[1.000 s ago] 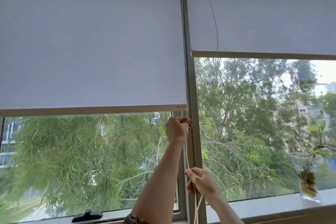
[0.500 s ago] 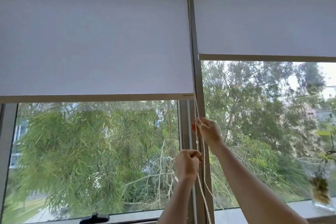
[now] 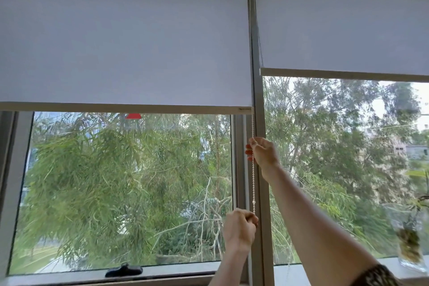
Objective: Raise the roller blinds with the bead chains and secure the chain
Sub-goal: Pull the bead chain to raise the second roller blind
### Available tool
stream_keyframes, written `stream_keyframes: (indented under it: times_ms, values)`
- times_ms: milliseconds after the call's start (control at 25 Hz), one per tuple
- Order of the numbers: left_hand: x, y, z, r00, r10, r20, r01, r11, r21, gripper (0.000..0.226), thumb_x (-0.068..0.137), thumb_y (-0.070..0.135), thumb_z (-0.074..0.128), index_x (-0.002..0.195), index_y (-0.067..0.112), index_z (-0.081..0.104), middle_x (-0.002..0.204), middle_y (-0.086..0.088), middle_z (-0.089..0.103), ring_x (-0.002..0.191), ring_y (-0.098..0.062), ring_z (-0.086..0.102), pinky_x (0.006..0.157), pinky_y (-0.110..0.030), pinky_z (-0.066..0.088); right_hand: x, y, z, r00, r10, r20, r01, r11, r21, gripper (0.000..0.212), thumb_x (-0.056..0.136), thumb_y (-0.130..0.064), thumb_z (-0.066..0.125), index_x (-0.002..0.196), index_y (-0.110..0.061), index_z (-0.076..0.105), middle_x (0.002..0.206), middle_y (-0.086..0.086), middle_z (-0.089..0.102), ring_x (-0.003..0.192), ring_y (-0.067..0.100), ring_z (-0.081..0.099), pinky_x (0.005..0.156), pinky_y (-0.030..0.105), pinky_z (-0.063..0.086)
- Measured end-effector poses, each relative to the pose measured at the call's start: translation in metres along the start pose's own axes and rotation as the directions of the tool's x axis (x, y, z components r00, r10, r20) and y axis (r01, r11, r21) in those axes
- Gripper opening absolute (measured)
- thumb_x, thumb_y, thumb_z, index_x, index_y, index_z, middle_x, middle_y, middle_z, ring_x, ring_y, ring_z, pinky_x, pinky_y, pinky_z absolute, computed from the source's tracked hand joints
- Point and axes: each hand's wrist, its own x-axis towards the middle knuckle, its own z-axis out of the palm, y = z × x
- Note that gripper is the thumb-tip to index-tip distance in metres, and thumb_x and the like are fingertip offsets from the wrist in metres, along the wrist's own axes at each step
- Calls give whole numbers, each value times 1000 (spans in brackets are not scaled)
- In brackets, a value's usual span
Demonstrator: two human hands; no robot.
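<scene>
Two white roller blinds hang over the window. The left blind [image 3: 125,37] ends in a bottom rail a bit less than halfway down the frame. The right blind [image 3: 343,16] sits higher. A white bead chain [image 3: 253,183] runs down along the grey mullion [image 3: 261,104] between them. My right hand [image 3: 263,154] is closed on the chain high up, just below the left blind's rail. My left hand [image 3: 240,227] grips the same chain lower down, fist closed.
A black window handle [image 3: 124,270] lies on the lower frame at the left pane. A glass vase with a plant [image 3: 409,237] stands on the sill at the far right. Trees fill the view outside.
My left hand has pulled the chain down from near the rail to low on the mullion. My right hand went up the chain and gripped it higher. The left blind's rail has risen.
</scene>
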Motion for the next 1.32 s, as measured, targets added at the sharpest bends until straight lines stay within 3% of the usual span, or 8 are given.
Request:
stream_keyframes:
  times_ms: [120, 240, 400, 520, 600, 760, 1040, 1320]
  values:
    - [-8, -5, 4, 1000, 7, 0, -7, 999, 33, 18, 92, 17, 61, 88, 20, 79, 87, 6, 78, 74, -6, 71, 70, -22, 59, -1, -5, 1, 999, 5, -39, -5, 1000, 10, 20, 96, -15, 49, 106, -3, 61, 87, 10, 63, 74, 20, 58, 65, 32, 50]
    - [-8, -6, 10, 998, 39, 56, -44, 995, 90, 19, 92, 17, 60, 89, 21, 79, 87, 7, 78, 73, -8, 71, 67, -16, 57, -5, -3, -2, 996, -44, -82, 45, 999, 4, 23, 97, -15, 47, 103, -1, 65, 66, 1, 53, 53, 11, 40, 48, 27, 31]
    - [8, -1, 9, 984, -11, 178, 9, 1000, 16, 14, 90, 17, 65, 94, 18, 79, 92, 1, 78, 68, -8, 65, 73, -27, 60, -15, -4, -6, 989, -125, -85, 126, 992, 9, 22, 98, -13, 46, 89, -10, 67, 64, -1, 53, 50, 7, 35, 45, 22, 25]
    - [34, 9, -13, 926, 2, 379, 24, 998, -65, 30, 90, 13, 65, 117, 3, 67, 117, -11, 70, 90, -15, 64, 87, -27, 54, -21, -3, -12, 986, -150, -68, 150, 989, -1, 27, 98, -11, 45, 80, -16, 65, 62, -1, 52, 44, 3, 35, 37, 14, 24]
    - [54, 26, -36, 942, 43, 334, 2, 991, -132, 34, 90, 2, 58, 124, -2, 61, 123, -14, 67, 111, -22, 63, 98, -28, 50, -27, 8, -19, 985, -152, -76, 147, 987, -60, 27, 98, -13, 45, 80, -16, 66, 61, 0, 53, 37, 0, 34, 34, 11, 23]
    - [87, 63, -70, 977, 69, 200, 19, 914, -405, 19, 93, 10, 57, 109, 7, 68, 96, -2, 71, 85, -18, 64, 67, -23, 51, -45, 51, -28, 994, -87, -59, 80, 991, -111, 24, 98, -10, 44, 90, -7, 66, 68, 8, 55, 46, 8, 36, 40, 19, 28]
    - [112, 91, -68, 996, 32, 87, 21, 837, -546, 18, 91, 26, 63, 74, 25, 68, 90, -9, 72, 82, -25, 57, 73, -39, 42, -82, 107, -12, 1000, 2, 10, -1, 998, -70, 29, 97, -11, 48, 77, -17, 68, 44, -11, 42, 38, 5, 27, 39, 25, 18]
    - [125, 101, -61, 996, -67, 52, 85, 769, -634, 10, 92, 20, 62, 92, 16, 71, 89, -1, 73, 82, -18, 61, 63, -26, 43, -100, 137, -19, 996, 36, 83, -24, 990, -140, 28, 96, -12, 50, 78, -12, 70, 49, -8, 42, 42, 7, 28, 43, 23, 19]
